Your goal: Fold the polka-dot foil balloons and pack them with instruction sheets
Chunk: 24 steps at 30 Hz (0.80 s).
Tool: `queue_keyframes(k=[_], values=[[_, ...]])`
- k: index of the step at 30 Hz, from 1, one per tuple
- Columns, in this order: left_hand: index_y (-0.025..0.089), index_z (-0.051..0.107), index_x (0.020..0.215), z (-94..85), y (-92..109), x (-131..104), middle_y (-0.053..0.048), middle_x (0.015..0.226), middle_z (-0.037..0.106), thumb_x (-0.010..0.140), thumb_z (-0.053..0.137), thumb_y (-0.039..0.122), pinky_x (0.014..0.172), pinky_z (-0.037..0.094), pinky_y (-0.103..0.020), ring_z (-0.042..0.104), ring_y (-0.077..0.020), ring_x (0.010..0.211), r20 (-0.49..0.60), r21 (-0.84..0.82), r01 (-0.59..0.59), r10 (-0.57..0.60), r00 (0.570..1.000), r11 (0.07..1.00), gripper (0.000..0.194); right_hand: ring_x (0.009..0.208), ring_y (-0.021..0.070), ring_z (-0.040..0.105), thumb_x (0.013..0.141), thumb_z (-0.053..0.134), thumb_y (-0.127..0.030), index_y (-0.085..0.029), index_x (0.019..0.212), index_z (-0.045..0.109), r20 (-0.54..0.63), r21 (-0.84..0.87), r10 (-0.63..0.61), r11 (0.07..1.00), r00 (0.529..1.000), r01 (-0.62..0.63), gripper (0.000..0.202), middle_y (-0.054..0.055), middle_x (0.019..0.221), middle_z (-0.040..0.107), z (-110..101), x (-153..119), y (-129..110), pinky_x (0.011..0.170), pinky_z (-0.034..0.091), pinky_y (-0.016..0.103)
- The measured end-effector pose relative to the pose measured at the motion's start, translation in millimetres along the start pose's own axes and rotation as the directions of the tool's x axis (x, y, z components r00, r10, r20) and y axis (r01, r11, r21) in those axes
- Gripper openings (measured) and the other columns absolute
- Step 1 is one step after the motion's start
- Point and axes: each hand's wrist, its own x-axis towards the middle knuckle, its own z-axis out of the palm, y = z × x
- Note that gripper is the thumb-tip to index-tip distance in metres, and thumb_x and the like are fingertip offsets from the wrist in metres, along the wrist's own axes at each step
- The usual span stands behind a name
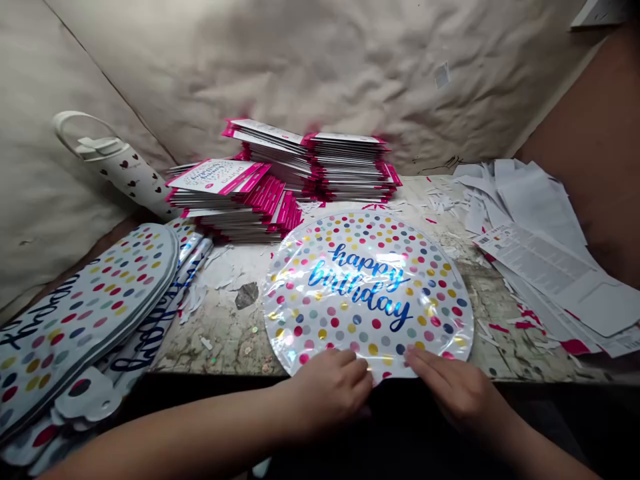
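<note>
A round, flat foil balloon (320, 320) with coloured dots and blue "happy birthday" lettering lies in front of me, its near edge at the table's front edge. My left hand (333, 390) is closed on the balloon's near edge, fingers curled and thumb hidden. Just to the right, my right hand (453, 387) rests on the same edge with its fingers stretched out over the foil and pressed together. Part of the near edge between the hands is hidden below the fingers.
Stacks of pink-edged printed cards (235, 207) stand behind the balloon. More flat dotted balloons (95, 293) are piled at left, by a white bottle with hearts (133, 177). White card sheets (540, 213) and paper scraps lie at right. A papered wall (320, 60) closes the back.
</note>
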Motion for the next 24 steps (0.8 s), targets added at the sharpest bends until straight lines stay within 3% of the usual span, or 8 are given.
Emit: queue_keyframes(k=[3, 6, 10, 14, 17, 20, 22, 24], values=[[0.014, 0.060, 0.092, 15.1, 15, -7, -0.008, 0.088, 0.065, 0.086, 0.043, 0.017, 0.067, 0.049, -0.030, 0.058, -0.0188, 0.076, -0.010, -0.010, 0.053, -0.053, 0.999, 0.999, 0.019, 0.099, 0.0231, 0.062, 0.082, 0.046, -0.001, -0.007, 0.118, 0.054, 0.001, -0.040, 0.004, 0.999, 1.000, -0.004, 0.037, 0.016, 0.108, 0.066, -14, -1, -1, 0.078, 0.054, 0.034], [0.017, 0.059, 0.091, 2.8, 2, -8, -0.005, 0.090, 0.064, 0.084, 0.045, 0.017, 0.071, 0.047, -0.027, 0.058, -0.0170, 0.080, 0.028, -0.099, 0.148, -0.146, 0.989, 0.984, 0.015, 0.093, 0.0236, 0.064, 0.082, 0.046, -0.001, -0.007, 0.113, 0.056, -0.001, -0.046, 0.010, 0.999, 1.000, -0.010, 0.033, 0.016, 0.103, 0.067, -23, 3, -8, 0.075, 0.054, 0.035], [0.017, 0.056, 0.073, -6.7, -8, 1, -0.003, 0.077, 0.061, 0.083, 0.047, 0.013, 0.062, 0.044, -0.027, 0.055, -0.0173, 0.072, 0.090, -0.007, 0.152, -0.151, 0.984, 0.988, 0.014, 0.071, 0.0192, 0.061, 0.085, 0.045, -0.009, -0.013, 0.088, 0.062, 0.046, 0.079, 0.113, 0.990, 0.993, -0.117, 0.018, 0.009, 0.078, 0.066, -24, 12, -13, 0.060, 0.049, 0.032], [0.016, 0.056, 0.084, -5.2, -7, 5, -0.006, 0.084, 0.060, 0.084, 0.047, 0.016, 0.067, 0.043, -0.029, 0.054, -0.0186, 0.077, 0.064, -0.039, 0.154, -0.151, 0.986, 0.987, 0.010, 0.059, 0.0158, 0.051, 0.085, 0.040, -0.010, -0.017, 0.066, 0.052, 0.175, 0.145, 0.182, 0.967, 0.968, -0.208, 0.024, 0.004, 0.063, 0.055, -23, 16, -9, 0.051, 0.039, 0.029], [0.017, 0.058, 0.085, -6.0, -7, 1, -0.004, 0.087, 0.061, 0.083, 0.048, 0.016, 0.069, 0.043, -0.024, 0.056, -0.0151, 0.079, 0.076, -0.200, 0.198, -0.186, 0.980, 0.960, 0.011, 0.059, 0.0145, 0.050, 0.083, 0.041, -0.011, -0.018, 0.065, 0.046, 0.288, 0.203, 0.215, 0.939, 0.933, -0.279, 0.020, 0.002, 0.063, 0.052, -26, 17, -3, 0.051, 0.038, 0.027], [0.017, 0.059, 0.076, -3.1, -9, 2, -0.002, 0.081, 0.061, 0.078, 0.050, 0.012, 0.066, 0.041, -0.022, 0.056, -0.0140, 0.076, 0.041, -0.252, 0.274, -0.273, 0.961, 0.928, 0.011, 0.063, 0.0149, 0.053, 0.078, 0.055, -0.020, -0.020, 0.072, 0.048, 0.476, 0.278, 0.241, 0.871, 0.846, -0.404, 0.009, 0.001, 0.071, 0.056, -26, 29, -1, 0.053, 0.040, 0.026], [0.017, 0.059, 0.071, 0.8, -11, 4, -0.002, 0.078, 0.061, 0.075, 0.052, 0.012, 0.064, 0.041, -0.023, 0.056, -0.0148, 0.075, -0.007, -0.244, 0.309, -0.320, 0.947, 0.919, 0.010, 0.077, 0.0176, 0.058, 0.072, 0.066, -0.032, -0.022, 0.093, 0.052, 0.562, 0.365, 0.218, 0.801, 0.798, -0.475, 0.027, 0.003, 0.089, 0.061, -22, 45, -3, 0.062, 0.046, 0.027], [0.017, 0.060, 0.071, 3.9, -13, 6, -0.002, 0.077, 0.062, 0.076, 0.052, 0.014, 0.064, 0.041, -0.023, 0.057, -0.0154, 0.075, -0.037, -0.238, 0.304, -0.322, 0.946, 0.922, 0.009, 0.087, 0.0185, 0.058, 0.077, 0.062, -0.039, -0.024, 0.107, 0.052, 0.578, 0.459, 0.204, 0.720, 0.790, -0.521, 0.035, 0.004, 0.100, 0.061, -17, 61, -5, 0.072, 0.047, 0.029]])
